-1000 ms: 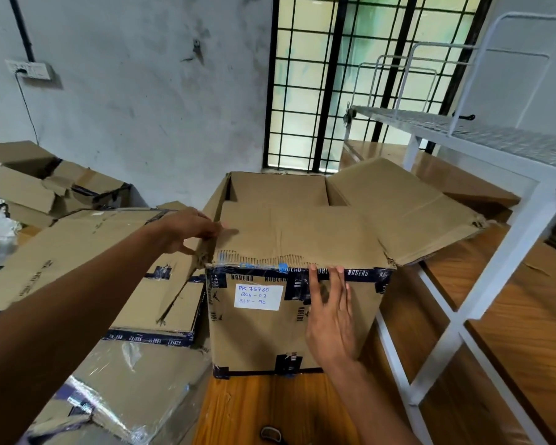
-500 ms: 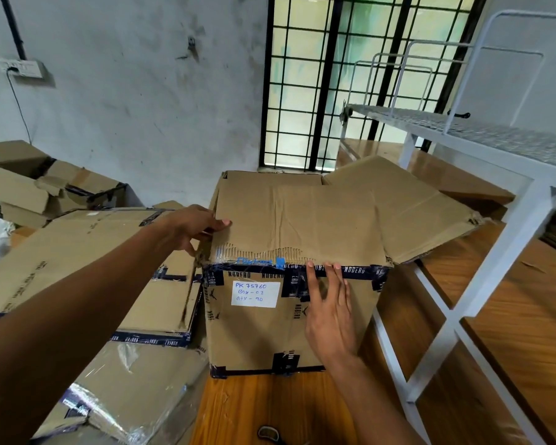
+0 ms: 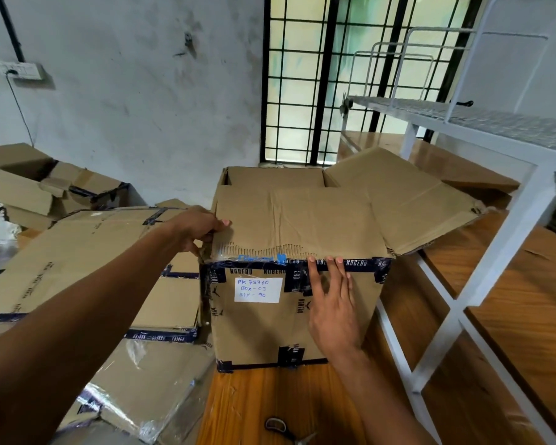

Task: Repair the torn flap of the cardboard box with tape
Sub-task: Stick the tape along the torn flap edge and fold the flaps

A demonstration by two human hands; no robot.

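A brown cardboard box (image 3: 264, 329) stands on the wooden floor, banded with dark printed tape and bearing a white handwritten label (image 3: 258, 290). Its near flap (image 3: 297, 220) lies folded over the top, with a ragged torn front edge showing exposed corrugation. My left hand (image 3: 195, 229) pinches the flap's left edge at the box corner. My right hand (image 3: 333, 300) lies flat on the box front, straight fingers reaching up to the dark tape under the torn edge. The right flap (image 3: 408, 200) sticks out to the side. No tape roll is in view.
Flattened and wrapped cartons (image 3: 87, 268) are stacked at the left, more boxes (image 3: 45, 184) behind them. A white metal rack (image 3: 482, 194) stands close on the right. Scissors (image 3: 283, 428) lie on the floor in front of the box. A barred window (image 3: 334, 78) is behind.
The near flap has come down further over the box opening. My left hand shifted slightly along its left edge. My right hand stays on the box front.
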